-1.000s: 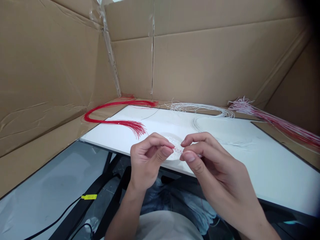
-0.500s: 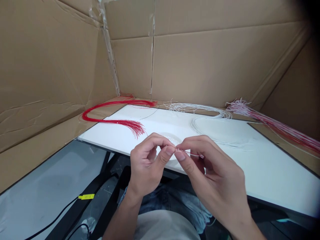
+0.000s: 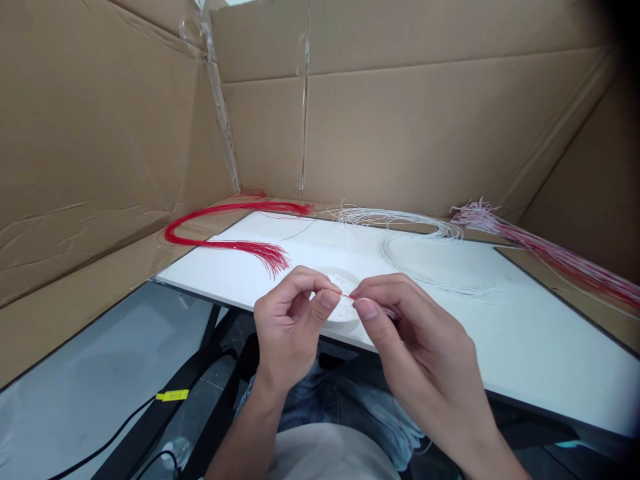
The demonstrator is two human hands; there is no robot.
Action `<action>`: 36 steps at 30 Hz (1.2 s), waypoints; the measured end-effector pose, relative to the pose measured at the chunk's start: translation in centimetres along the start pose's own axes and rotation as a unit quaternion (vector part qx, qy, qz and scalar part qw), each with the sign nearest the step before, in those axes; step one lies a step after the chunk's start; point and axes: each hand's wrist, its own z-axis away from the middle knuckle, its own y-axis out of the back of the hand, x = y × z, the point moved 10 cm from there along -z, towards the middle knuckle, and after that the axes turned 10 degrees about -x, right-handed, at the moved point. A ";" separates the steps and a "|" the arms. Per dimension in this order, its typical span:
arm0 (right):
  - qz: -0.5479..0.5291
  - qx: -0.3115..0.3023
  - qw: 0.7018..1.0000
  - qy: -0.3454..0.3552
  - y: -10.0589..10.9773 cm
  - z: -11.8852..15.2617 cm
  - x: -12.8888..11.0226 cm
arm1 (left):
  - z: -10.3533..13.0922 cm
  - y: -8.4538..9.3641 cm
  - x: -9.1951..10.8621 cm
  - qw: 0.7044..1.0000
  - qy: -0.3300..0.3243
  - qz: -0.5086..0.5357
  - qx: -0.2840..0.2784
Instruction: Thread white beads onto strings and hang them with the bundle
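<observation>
A thin red wire (image 3: 346, 295) runs in a short stretch between my two hands, above a round white bowl (image 3: 345, 325) of small white pieces. My left hand (image 3: 295, 327) pinches one end between thumb and forefinger. With thumb and forefinger my right hand (image 3: 425, 340) grips the wire a little to the right; a pale strand also shows under its fingers. Whatever lies right inside the fingertips is hidden. Beyond my hands, a bundle of red wires (image 3: 215, 243) curves at the left and white wires (image 3: 395, 217) lie at the back.
A bundle of mixed red and white wires (image 3: 545, 240) rests along the right edge. Cardboard walls (image 3: 400, 133) close off the back and sides of the white table (image 3: 540, 347). A black cable with a yellow tag (image 3: 173, 395) hangs at the lower left.
My fingertips, close together before, have moved slightly apart, leaving a stretch of red wire showing between them. More of the white bowl is visible.
</observation>
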 end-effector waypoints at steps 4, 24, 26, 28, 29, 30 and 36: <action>-0.034 0.012 0.999 -0.010 0.4 -0.1 -0.3 | 0.0 0.4 -0.6 0.996 -0.042 0.076 0.000; -0.054 -0.037 0.997 -0.051 0.1 0.4 -1.2 | -0.1 0.4 0.4 0.989 -0.106 0.097 -0.039; -0.049 -0.038 0.997 -0.051 0.1 0.3 -1.2 | -0.2 0.1 0.1 0.987 -0.095 0.124 -0.042; -0.050 -0.039 0.997 -0.052 0.0 0.2 -1.3 | -0.2 -0.1 -0.3 0.984 -0.083 0.155 -0.040; -0.051 -0.041 0.996 -0.054 0.0 0.2 -1.2 | -0.2 -0.2 -0.5 0.982 -0.080 0.166 -0.039; -0.052 -0.042 0.996 -0.053 0.0 0.3 -1.2 | -0.2 -0.3 -0.7 0.981 -0.077 0.174 -0.040; -0.051 -0.038 0.997 -0.051 0.2 0.4 -1.4 | -0.3 -0.5 -0.6 0.979 -0.085 0.181 -0.043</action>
